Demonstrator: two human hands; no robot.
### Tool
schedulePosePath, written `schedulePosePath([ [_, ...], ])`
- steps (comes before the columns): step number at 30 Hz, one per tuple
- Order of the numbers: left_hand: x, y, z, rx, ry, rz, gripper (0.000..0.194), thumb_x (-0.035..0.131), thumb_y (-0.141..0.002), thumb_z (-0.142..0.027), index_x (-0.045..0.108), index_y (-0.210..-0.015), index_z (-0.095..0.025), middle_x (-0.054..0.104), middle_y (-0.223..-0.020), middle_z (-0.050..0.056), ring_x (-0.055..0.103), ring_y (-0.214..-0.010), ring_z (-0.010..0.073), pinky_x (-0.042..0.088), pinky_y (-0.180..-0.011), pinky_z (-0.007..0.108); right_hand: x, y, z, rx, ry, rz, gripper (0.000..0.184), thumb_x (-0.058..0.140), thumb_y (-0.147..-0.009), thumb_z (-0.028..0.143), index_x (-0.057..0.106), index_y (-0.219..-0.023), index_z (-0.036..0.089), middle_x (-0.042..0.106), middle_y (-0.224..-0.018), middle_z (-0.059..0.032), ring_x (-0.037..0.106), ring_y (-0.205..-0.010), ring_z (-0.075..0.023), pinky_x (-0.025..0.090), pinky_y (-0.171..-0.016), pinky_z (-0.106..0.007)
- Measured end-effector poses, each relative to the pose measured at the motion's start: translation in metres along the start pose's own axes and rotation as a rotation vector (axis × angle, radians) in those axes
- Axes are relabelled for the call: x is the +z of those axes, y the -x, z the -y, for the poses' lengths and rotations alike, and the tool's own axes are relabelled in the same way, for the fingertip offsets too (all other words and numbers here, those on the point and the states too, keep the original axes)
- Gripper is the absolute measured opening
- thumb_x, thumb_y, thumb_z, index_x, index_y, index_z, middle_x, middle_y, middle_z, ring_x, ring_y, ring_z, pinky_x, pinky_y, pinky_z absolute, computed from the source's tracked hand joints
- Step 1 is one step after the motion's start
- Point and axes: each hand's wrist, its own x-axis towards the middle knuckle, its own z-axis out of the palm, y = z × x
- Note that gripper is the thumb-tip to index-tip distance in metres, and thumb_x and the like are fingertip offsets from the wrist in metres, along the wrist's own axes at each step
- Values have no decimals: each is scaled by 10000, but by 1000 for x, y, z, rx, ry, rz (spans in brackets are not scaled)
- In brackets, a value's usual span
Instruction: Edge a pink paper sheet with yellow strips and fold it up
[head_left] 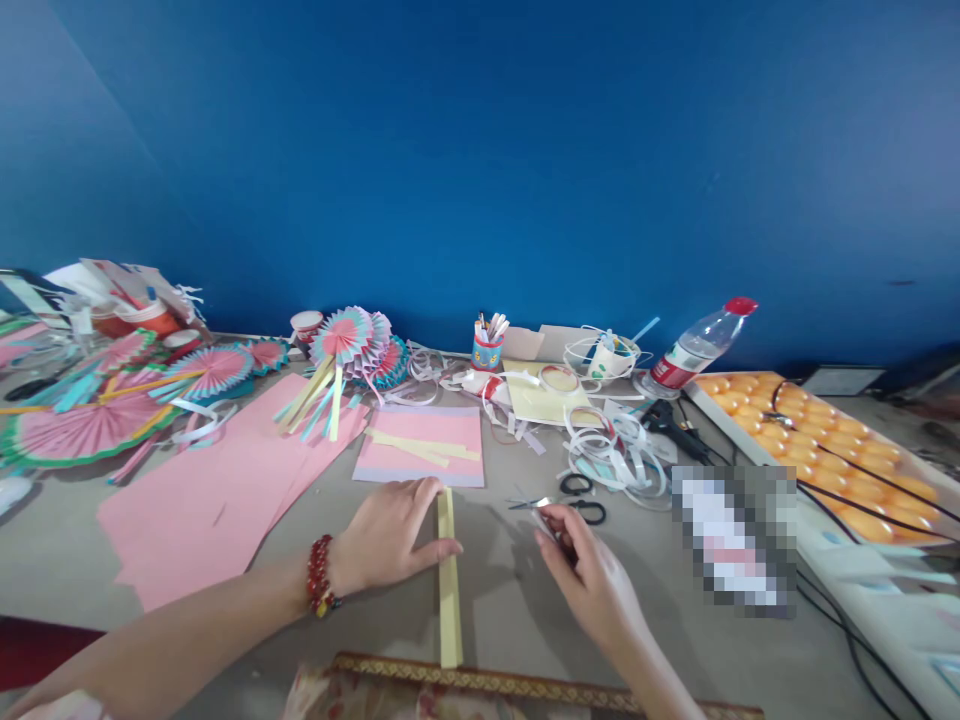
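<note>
Two bare hands occupy lower centre over the grey table [510, 620]: the left hand [394, 535] presses one yellow strip [449, 625] flat; the right hand [581, 570] pinches something slim, too small to name, beside one pair of black-handled scissors [591, 512]. Beyond, one red-capped bottle [694, 350], its red label unreadable, sits right of centre before the blue wall [465, 160].

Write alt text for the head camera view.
A person's left hand steadies a yellow paper strip on a gray table, the right hand beside black-handled scissors. Beyond lie pink paper and pleated paper fans, before a blue wall.
</note>
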Motion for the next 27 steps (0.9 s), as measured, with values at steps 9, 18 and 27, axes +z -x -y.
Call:
schedulePosePath([
  [9, 16, -25, -21, 161, -9, 93, 385, 594, -903, -295, 398, -1216, -188, 629, -1127, 101, 616, -1015, 272, 482, -877, 385, 0, 1, 5, 39, -35, 1, 176, 446, -971, 391, 546, -1026, 257, 698, -856, -16, 689, -744, -172, 507, -641, -234],
  [18, 19, -34, -21, 262, -47, 124, 364, 503, -911, -109, 446, -1267, -154, 620, -1144, 106, 591, -1041, 248, 461, -915, 364, 0, 8, -3, 9, 5, -15, 190, 466, -974, 373, 573, -1078, 256, 704, -896, -19, 681, -744, -169, 516, -659, -242],
  [27, 2, -16, 11, 217, 83, 91, 203, 567, -977, -358, 592, -1072, -181, 587, -1069, 76, 543, -1005, 236, 450, -887, 353, 3, 7, 5, -88, 102, 63, 209, 448, -958, 277, 634, -1050, 249, 700, -989, -55, 687, -864, -203, 540, -726, -285],
])
